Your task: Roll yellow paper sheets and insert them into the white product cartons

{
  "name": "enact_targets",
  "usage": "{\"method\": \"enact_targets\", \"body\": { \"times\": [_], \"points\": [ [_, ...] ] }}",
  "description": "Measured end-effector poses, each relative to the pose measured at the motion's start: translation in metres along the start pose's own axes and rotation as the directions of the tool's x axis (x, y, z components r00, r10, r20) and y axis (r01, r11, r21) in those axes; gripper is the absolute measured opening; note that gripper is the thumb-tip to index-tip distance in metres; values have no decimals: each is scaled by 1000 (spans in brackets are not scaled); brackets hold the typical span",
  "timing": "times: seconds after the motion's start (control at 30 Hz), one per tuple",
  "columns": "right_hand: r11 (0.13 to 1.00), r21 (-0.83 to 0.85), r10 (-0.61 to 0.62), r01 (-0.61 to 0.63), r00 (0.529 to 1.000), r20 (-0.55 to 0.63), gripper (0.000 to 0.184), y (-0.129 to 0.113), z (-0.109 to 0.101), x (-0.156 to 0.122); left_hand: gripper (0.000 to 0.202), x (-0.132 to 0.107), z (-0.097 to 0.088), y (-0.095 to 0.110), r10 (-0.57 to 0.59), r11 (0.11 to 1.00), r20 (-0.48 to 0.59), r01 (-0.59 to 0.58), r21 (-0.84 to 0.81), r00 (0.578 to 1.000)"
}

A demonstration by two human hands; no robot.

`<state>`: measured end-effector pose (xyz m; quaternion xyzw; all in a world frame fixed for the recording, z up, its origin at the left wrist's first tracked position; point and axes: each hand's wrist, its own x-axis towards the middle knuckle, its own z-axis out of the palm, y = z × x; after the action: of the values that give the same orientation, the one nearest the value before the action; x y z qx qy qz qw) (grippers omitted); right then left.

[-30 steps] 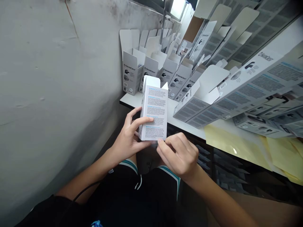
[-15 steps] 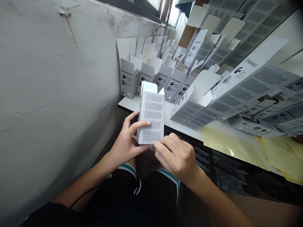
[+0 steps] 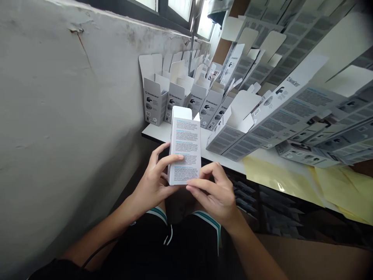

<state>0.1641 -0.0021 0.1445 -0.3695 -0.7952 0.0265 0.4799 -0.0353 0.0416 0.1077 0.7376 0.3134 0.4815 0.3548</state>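
A printed cardboard box (image 3: 187, 146) stands upright in front of me, its text side facing me and its top flaps raised. My left hand (image 3: 157, 175) is wrapped round its left side, index finger across the printed face and thumb under the bottom edge. With thumb and index finger, my right hand (image 3: 215, 190) pinches the lower right bottom edge of the same box. The inside of the box is hidden from this angle. Just behind it, a row of similar open-topped boxes (image 3: 154, 102) stands on a white table (image 3: 151, 131).
A larger open box (image 3: 230, 130) and long stacks of boxes (image 3: 279, 101) fill the right side of the table. Yellow sheets (image 3: 276, 177) lie along its front edge. A stained wall (image 3: 58, 97) runs close on my left, below a window (image 3: 177, 9).
The right hand's fingers have opened up from a tight curl, with thumb and index finger now at the box's bottom edge. The left hand keeps its hold. The view has shifted slightly.
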Motion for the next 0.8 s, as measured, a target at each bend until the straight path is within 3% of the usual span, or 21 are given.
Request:
{"method": "enact_targets", "body": {
  "times": [0.2,0.3,0.4,0.47,0.5,0.57,0.67,0.73,0.8],
  "points": [
    [981,-129,-146,145,989,2,22,3,3,-7,62,-2,0,6,-8,998,37,11,-57,999],
    [973,-172,-156,156,988,13,28,5,4,-12,61,-4,2,4,17,998,32,-15,-56,999],
    [983,-182,-40,31,998,-48,49,6,7,-20,61,-3,6,-1,87,995,22,-85,-51,996],
    [985,-47,165,-168,984,-64,73,7,10,-27,64,-2,8,-5,184,982,32,-183,-50,982],
    [957,80,283,-279,959,-30,83,7,10,-31,64,-1,8,-6,233,972,51,-230,-55,971],
    [802,379,457,-462,883,111,93,8,11,-41,63,-1,10,-9,306,951,120,-297,-86,945],
    [527,641,548,-558,800,246,91,10,12,-57,58,-4,16,-15,354,935,232,-332,-126,906],
    [456,703,581,-545,781,228,91,12,11,-66,67,-7,23,-18,351,934,225,-322,-156,909],
    [470,710,600,-524,780,179,93,14,9,-73,86,-7,30,-20,240,958,160,-207,-198,957]
  ]
}}
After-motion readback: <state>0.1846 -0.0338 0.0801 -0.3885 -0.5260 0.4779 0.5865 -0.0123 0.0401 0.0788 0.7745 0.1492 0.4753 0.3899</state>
